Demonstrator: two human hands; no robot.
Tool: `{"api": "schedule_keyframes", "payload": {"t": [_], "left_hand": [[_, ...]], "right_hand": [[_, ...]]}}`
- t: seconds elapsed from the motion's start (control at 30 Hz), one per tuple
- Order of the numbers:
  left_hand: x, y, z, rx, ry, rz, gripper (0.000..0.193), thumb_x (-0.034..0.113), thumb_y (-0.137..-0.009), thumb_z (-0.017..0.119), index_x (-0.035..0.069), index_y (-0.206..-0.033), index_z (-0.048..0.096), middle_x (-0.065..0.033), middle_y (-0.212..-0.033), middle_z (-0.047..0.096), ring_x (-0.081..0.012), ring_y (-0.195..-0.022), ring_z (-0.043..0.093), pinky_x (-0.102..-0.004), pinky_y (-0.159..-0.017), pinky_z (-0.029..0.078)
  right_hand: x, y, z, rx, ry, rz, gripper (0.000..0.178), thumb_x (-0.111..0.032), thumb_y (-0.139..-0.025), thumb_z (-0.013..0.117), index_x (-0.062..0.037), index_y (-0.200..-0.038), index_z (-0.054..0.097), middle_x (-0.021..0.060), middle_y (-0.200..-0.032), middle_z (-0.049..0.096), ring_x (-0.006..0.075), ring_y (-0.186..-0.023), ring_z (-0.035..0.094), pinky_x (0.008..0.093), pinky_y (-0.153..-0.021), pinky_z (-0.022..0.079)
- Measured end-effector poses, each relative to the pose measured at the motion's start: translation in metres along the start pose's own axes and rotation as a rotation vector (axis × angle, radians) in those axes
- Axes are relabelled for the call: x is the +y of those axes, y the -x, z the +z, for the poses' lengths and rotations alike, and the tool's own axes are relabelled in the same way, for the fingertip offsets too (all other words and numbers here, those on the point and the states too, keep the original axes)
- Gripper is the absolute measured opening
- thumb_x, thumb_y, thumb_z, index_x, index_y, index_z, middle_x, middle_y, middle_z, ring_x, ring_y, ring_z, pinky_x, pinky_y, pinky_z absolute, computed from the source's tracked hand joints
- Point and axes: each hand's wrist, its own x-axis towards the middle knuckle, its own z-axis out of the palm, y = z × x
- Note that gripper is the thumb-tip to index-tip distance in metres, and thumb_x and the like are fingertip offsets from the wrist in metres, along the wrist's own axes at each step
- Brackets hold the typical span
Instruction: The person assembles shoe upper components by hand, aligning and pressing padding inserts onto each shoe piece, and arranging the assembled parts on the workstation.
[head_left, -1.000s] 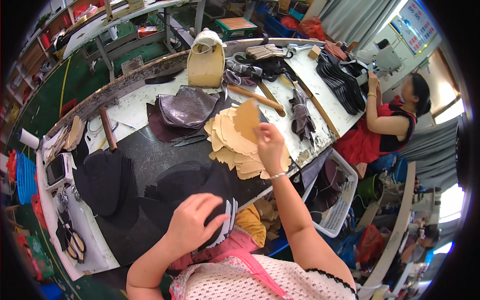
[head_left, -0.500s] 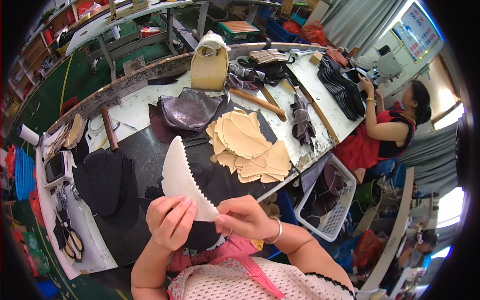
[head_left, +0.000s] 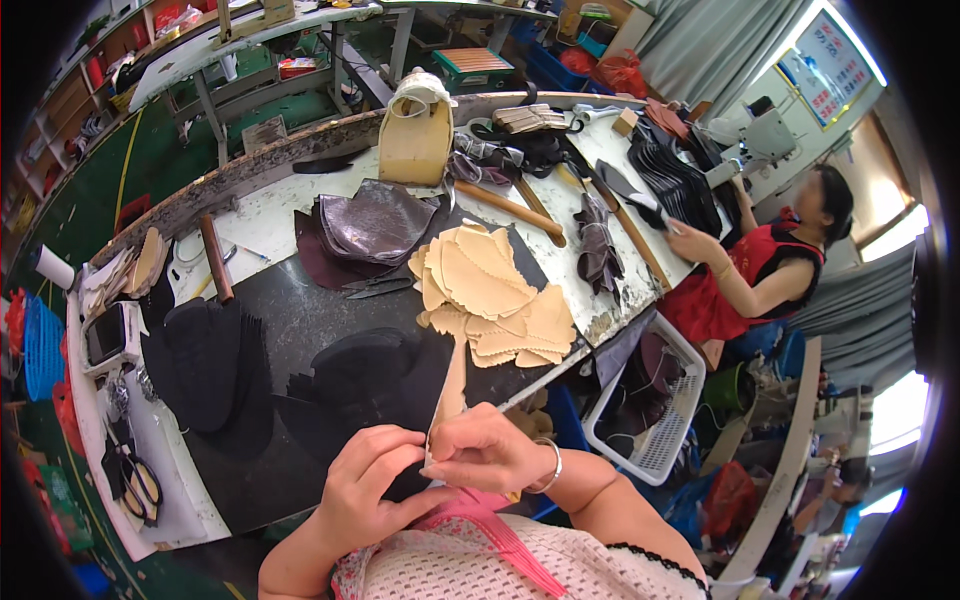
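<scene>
"What's different now?"

"The pale piece (head_left: pixel 453 385). A moment ago its broad face was turned up to view; now it stands nearly edge-on, upper end pointing toward the counter's (head_left: pixel 275 195) far edge."

"Where is it exactly?"

"Raised over the counter's near edge, just right of the black pieces (head_left: pixel 350 385). From this view its upper end overlaps the lower side of the tan pile (head_left: pixel 480 275); I can't tell whether they touch."

"And the hands?"

"The right hand (head_left: pixel 490 450) has a closed grip, thumb and fingers pinching the lower end. The left hand (head_left: pixel 375 480) has come in close, fingers bent against that same end, thumb apart. Whether its grip is really closed on the piece, I can't tell."

"So what does the turn mean?"

"My reading: the attention is on the piece's edge rather than its face, with fine fingertip handling at one end. The tan pile lies where it did, on the dark mat (head_left: pixel 330 315) toward the near edge."
</scene>
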Motion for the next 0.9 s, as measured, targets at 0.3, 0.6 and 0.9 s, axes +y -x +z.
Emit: {"api": "schedule_keyframes", "payload": {"t": [0.3,0.6,0.9], "left_hand": [[-0.022,0.014,-0.003,-0.157,0.184,-0.014,0.028,0.012,-0.065,0.08,0.001,-0.084,0.062,-0.0078,-0.088,0.062,-0.0244,-0.079,0.062,-0.0326,-0.066,0.052],[-0.043,0.047,0.001,0.048,1.607,-0.604,0.015,0.012,-0.094,0.05,-0.003,-0.095,0.05,-0.027,-0.107,0.058,-0.0294,-0.098,0.061,-0.0396,-0.087,0.049],[-0.043,0.062,-0.027,0.116,1.449,-0.648,0.019,0.016,-0.09,0.051,-0.002,-0.085,0.051,-0.0229,-0.094,0.058,-0.0242,-0.083,0.06,-0.0332,-0.076,0.049]], "right_hand": [[0.008,0.015,0.006,-0.085,-0.142,0.116,0.021,-0.009,-0.085,0.067,-0.0025,-0.069,0.054,0.0037,-0.065,0.057,0.0103,-0.056,0.05,0.0264,-0.048,0.035],[0.019,0.036,0.001,0.221,-1.22,0.322,0.016,-0.02,-0.1,0.043,-0.0086,-0.09,0.047,0.0015,-0.086,0.049,0.0117,-0.079,0.047,0.0261,-0.075,0.043],[0.022,0.077,-0.059,0.201,0.092,0.61,0.02,-0.016,-0.095,0.056,-0.0049,-0.088,0.04,-0.0005,-0.063,0.045,0.0049,-0.057,0.039,0.0224,-0.05,0.034]]}}
